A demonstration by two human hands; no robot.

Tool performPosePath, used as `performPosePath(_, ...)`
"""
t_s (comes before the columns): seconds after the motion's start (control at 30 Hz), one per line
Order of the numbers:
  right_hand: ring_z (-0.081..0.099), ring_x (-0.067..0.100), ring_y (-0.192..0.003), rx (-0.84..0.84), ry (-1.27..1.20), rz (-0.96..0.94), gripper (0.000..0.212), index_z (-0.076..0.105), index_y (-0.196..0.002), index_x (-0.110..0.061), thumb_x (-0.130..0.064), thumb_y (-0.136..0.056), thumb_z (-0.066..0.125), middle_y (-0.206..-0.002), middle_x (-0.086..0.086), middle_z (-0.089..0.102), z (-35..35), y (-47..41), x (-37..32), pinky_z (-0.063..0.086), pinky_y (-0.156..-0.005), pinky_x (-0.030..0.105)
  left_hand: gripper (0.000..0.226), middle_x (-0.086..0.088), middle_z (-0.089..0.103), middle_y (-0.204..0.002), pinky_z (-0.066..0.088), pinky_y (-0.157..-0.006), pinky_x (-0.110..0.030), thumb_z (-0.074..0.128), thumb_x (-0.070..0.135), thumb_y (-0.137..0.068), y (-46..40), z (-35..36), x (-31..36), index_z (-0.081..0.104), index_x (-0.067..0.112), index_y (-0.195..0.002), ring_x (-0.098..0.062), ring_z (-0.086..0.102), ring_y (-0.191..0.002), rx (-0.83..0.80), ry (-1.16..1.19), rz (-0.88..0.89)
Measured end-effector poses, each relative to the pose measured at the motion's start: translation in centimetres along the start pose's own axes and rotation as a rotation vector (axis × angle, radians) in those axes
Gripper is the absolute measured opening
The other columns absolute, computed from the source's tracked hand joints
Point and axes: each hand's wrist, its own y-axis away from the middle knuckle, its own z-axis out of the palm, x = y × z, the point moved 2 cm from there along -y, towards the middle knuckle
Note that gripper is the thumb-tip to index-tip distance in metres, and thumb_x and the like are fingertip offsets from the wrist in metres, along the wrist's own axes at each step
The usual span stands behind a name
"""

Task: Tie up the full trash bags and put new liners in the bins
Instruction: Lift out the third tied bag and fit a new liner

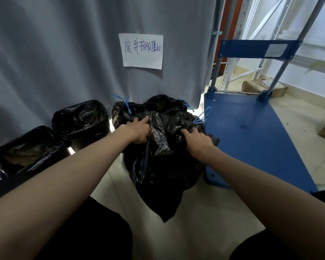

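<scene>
A large black trash bag (163, 162) sits on the floor in front of me, crumpled, with blue drawstring loops (203, 115) at its upper right. My left hand (140, 131) grips a fold of plastic at the bag's upper left. My right hand (197, 141) grips the plastic at its upper right. Behind it lie two tied black bags (124, 111) (165, 102) with blue strings. To the left stand two bins with black liners, the near one (26, 147) holding brownish waste and the far one (81, 117).
A grey curtain (64, 53) with a handwritten paper sign (142, 51) hangs behind the bags. A blue platform trolley (251, 132) stands right of the bag, its handle upright. Cardboard boxes (263, 87) and metal shelving (233, 53) are at the far right. Pale floor lies near my knees.
</scene>
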Motion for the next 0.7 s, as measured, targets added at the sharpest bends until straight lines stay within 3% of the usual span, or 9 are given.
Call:
performPosePath(0.1, 0.053, 0.037, -0.112, 0.091, 0.071, -0.133, 0.036, 0.053, -0.121, -0.005, 0.005, -0.087, 0.057, -0.121, 0.017, 0.050, -0.2, 0.2, -1.3, 0.048, -0.082, 0.047, 0.024, -0.011, 0.031, -0.152, 0.045, -0.098, -0.040, 0.055, 0.012, -0.088, -0.9, 0.4, 0.3, 0.063, 0.010, -0.111, -0.035, 0.047, -0.128, 0.006, 0.007, 0.040)
performPosePath(0.2, 0.055, 0.036, -0.110, 0.044, 0.099, -0.160, 0.025, 0.058, -0.110, -0.001, 0.008, -0.087, 0.054, -0.115, 0.017, 0.056, -0.1, 0.1, -2.0, 0.048, -0.081, 0.044, 0.025, -0.013, 0.057, -0.124, 0.051, -0.090, -0.039, 0.055, 0.012, -0.088, -1.2, 1.0, 0.6, 0.064, 0.011, -0.111, -0.032, 0.058, -0.109, -0.009, -0.014, 0.055)
performPosePath(0.3, 0.050, 0.033, -0.114, 0.062, 0.141, -0.213, 0.024, 0.060, -0.112, -0.003, 0.003, -0.089, 0.054, -0.120, 0.017, 0.054, 0.4, -0.6, -2.0, 0.045, -0.087, 0.040, 0.031, -0.011, 0.059, -0.123, 0.050, -0.090, -0.038, 0.053, 0.017, -0.091, -1.0, 1.7, 0.6, 0.062, 0.015, -0.121, -0.030, 0.059, -0.109, -0.119, -0.072, 0.038)
performPosePath(0.4, 0.036, 0.032, -0.127, 0.105, 0.272, -0.305, 0.029, 0.061, -0.121, -0.009, -0.011, -0.092, 0.058, -0.141, 0.015, 0.036, 1.8, -1.6, -2.4, 0.037, -0.100, 0.040, 0.038, -0.008, 0.058, -0.129, 0.048, -0.091, -0.034, 0.049, 0.021, -0.094, -0.5, 2.5, 0.8, 0.058, 0.016, -0.130, -0.027, 0.058, -0.113, -0.228, -0.148, 0.022)
performPosePath(0.53, 0.005, 0.044, -0.146, -0.017, 0.372, -0.312, 0.051, 0.046, -0.143, -0.021, -0.039, -0.096, 0.050, -0.160, 0.016, 0.012, 3.9, -2.8, -2.6, 0.012, -0.118, 0.056, 0.042, -0.007, 0.054, -0.136, 0.040, -0.087, -0.028, 0.044, 0.023, -0.097, 0.0, 3.3, 1.0, 0.053, 0.014, -0.137, -0.025, 0.055, -0.119, -0.315, -0.211, 0.009)
performPosePath(0.63, -0.005, 0.048, -0.146, -0.093, 0.524, -0.346, 0.059, 0.029, -0.152, -0.018, -0.045, -0.100, 0.037, -0.160, 0.018, 0.014, 5.3, -2.8, -3.4, -0.004, -0.118, 0.060, 0.044, -0.008, 0.053, -0.138, 0.040, -0.093, -0.029, 0.046, 0.023, -0.097, 0.1, 3.7, 1.1, 0.050, 0.013, -0.139, -0.026, 0.053, -0.122, -0.369, -0.171, 0.044)
performPosePath(0.7, 0.008, 0.044, -0.147, -0.258, 0.473, -0.347, 0.056, 0.030, -0.152, -0.015, -0.041, -0.102, 0.033, -0.158, 0.017, 0.024, 6.3, -2.6, -3.9, 0.002, -0.119, 0.056, 0.045, -0.009, 0.052, -0.140, 0.039, -0.096, -0.029, 0.048, 0.021, -0.097, 0.2, 3.7, 1.3, 0.048, 0.013, -0.141, -0.026, 0.051, -0.125, -0.393, -0.146, 0.067)
